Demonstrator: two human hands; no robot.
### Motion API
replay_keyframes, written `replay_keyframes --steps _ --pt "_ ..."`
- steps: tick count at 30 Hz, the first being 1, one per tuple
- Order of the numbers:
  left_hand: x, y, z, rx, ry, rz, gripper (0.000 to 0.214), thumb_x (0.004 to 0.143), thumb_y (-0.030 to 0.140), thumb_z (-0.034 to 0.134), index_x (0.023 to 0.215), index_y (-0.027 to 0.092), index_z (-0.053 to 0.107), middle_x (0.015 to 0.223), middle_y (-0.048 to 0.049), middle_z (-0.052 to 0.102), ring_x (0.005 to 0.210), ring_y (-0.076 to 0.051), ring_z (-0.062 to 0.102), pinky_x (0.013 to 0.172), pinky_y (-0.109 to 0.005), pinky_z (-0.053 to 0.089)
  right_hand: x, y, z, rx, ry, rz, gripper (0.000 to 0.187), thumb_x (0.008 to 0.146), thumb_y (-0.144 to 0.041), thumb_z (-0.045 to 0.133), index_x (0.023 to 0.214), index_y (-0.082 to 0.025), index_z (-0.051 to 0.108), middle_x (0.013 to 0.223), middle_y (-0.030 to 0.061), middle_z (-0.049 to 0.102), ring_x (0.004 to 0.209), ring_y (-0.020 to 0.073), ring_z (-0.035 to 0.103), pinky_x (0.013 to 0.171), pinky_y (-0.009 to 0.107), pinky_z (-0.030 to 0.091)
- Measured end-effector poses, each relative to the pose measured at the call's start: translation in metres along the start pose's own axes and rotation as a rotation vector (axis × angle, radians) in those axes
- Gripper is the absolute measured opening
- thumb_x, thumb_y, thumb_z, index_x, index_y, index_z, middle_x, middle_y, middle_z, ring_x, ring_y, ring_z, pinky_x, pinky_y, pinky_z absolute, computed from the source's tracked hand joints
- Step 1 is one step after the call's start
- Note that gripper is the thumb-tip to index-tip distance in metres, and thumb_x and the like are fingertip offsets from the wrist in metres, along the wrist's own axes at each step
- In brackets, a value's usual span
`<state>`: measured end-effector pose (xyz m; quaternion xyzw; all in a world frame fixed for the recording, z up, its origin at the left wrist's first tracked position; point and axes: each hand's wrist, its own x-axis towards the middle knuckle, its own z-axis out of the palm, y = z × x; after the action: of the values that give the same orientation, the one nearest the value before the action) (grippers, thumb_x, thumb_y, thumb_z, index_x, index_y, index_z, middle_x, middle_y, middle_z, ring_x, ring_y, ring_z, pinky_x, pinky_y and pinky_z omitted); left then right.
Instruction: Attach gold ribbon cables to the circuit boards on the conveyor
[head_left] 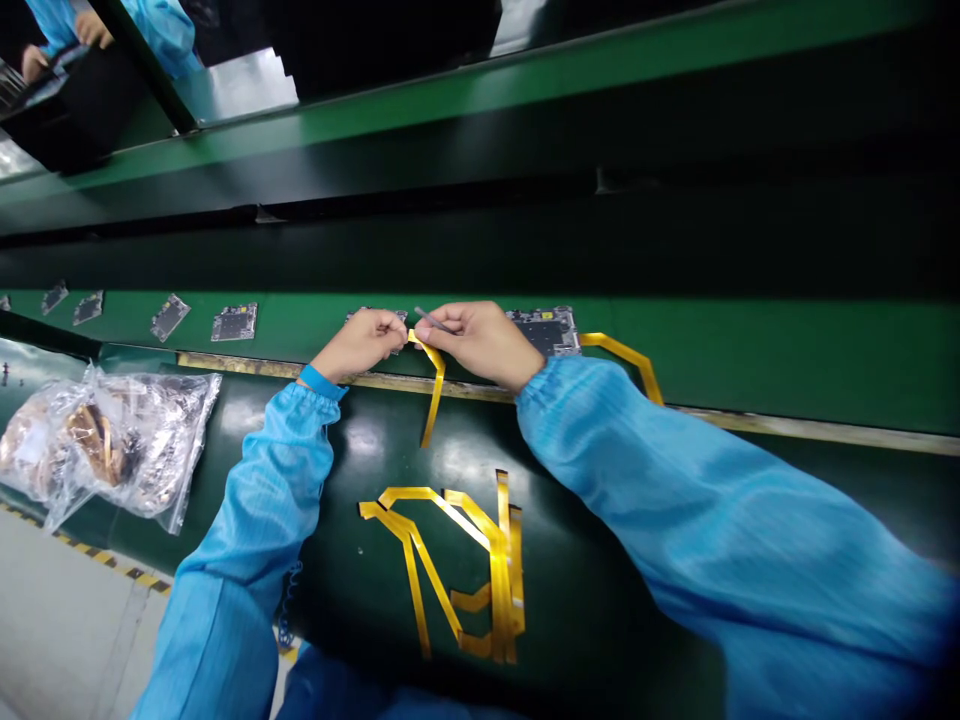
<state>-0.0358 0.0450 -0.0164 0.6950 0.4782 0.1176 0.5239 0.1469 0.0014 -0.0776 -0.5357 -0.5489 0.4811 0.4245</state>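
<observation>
My left hand [367,340] is closed in a pinch at one end of a yellow flex cable [435,385], in front of a circuit board [361,313] that it mostly covers. Fingers of my right hand [480,340] grip a thin grey stick-like tool [433,321], its exact kind unclear, and the thumb is close to that same cable end. The cable's other end hangs over the belt's near edge. Whether the cable is joined to the board is hidden. Behind my right wrist lies another board [551,330] with a flex cable [622,348] extending from its right side.
Several circuit boards [234,322] lie spaced along the green belt [750,350] to the left. Loose flex cables [499,570] are piled on the near worktop [600,620]. Clear plastic bags [161,440] sit at left. Across the line, another person's hands [91,28] touch a black box [82,110].
</observation>
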Motion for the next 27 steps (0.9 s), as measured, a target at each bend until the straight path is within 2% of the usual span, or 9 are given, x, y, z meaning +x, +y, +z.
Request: replay_keyframes --steps 3,6,10,12,15,19,27 --pt "0.003 -0.002 0.002 -0.025 -0.002 0.022 0.025 0.087 0.002 0.056 0.066 0.016 0.059 0.058 0.0052 0.053 0.051 -0.005 0.043 0.057 -0.020 0.040 -0.003 0.002 -0.004 -0.041 0.009 -0.006 0.054 0.072 -0.074 0.078 0.074 -0.020 0.069 0.068 0.0029 0.067 0.063 0.0160 0.054 0.058 0.030 0.041" --pt "0.009 -0.010 0.002 0.027 0.028 0.058 0.020 0.088 0.007 0.058 0.071 0.015 0.063 0.066 0.0019 0.062 0.057 -0.008 0.052 0.062 -0.023 0.045 -0.002 0.007 -0.007 -0.083 0.029 -0.013 0.052 0.075 -0.071 0.075 0.073 -0.020 0.068 0.063 0.0007 0.061 0.060 0.0143 0.049 0.056 0.029 0.038" --pt "0.008 -0.020 0.000 0.410 0.246 0.178 0.015 0.093 0.015 0.060 0.083 0.016 0.071 0.085 -0.0038 0.072 0.081 -0.017 0.066 0.079 -0.031 0.052 0.004 0.015 -0.009 -0.208 0.089 0.012 0.039 0.079 -0.058 0.075 0.075 -0.019 0.073 0.068 0.0037 0.069 0.066 0.0175 0.057 0.059 0.029 0.042" --pt "0.001 -0.021 0.001 0.639 0.282 0.250 0.015 0.094 0.017 0.060 0.090 0.017 0.074 0.099 -0.0064 0.075 0.098 -0.022 0.067 0.090 -0.035 0.052 0.006 0.018 -0.009 -0.285 0.098 0.023 0.032 0.079 -0.051 0.076 0.075 -0.019 0.075 0.070 0.0043 0.072 0.070 0.0190 0.061 0.061 0.029 0.044" --pt "-0.012 -0.022 0.004 0.842 0.214 0.302 0.021 0.096 0.019 0.059 0.106 0.019 0.077 0.120 -0.0081 0.075 0.116 -0.026 0.064 0.100 -0.040 0.051 0.008 0.018 -0.008 -0.382 0.091 0.045 0.024 0.080 -0.043 0.075 0.072 -0.020 0.076 0.068 0.0029 0.072 0.068 0.0186 0.062 0.064 0.030 0.046" --pt "-0.023 -0.022 0.007 0.973 0.128 0.312 0.030 0.098 0.022 0.058 0.123 0.020 0.074 0.136 -0.0102 0.070 0.130 -0.028 0.059 0.107 -0.043 0.049 0.009 0.017 -0.010 -0.451 0.104 0.058 0.020 0.081 -0.039 0.075 0.070 -0.021 0.076 0.066 0.0023 0.072 0.067 0.0188 0.062 0.066 0.031 0.047" --pt "-0.026 -0.023 0.014 1.035 0.075 0.328 0.036 0.100 0.023 0.056 0.132 0.021 0.071 0.145 -0.0118 0.064 0.137 -0.028 0.056 0.115 -0.044 0.047 0.007 0.021 -0.019 -0.476 0.073 0.032 0.022 0.080 -0.041 0.075 0.069 -0.023 0.077 0.061 0.0010 0.069 0.065 0.0186 0.062 0.061 0.030 0.045"
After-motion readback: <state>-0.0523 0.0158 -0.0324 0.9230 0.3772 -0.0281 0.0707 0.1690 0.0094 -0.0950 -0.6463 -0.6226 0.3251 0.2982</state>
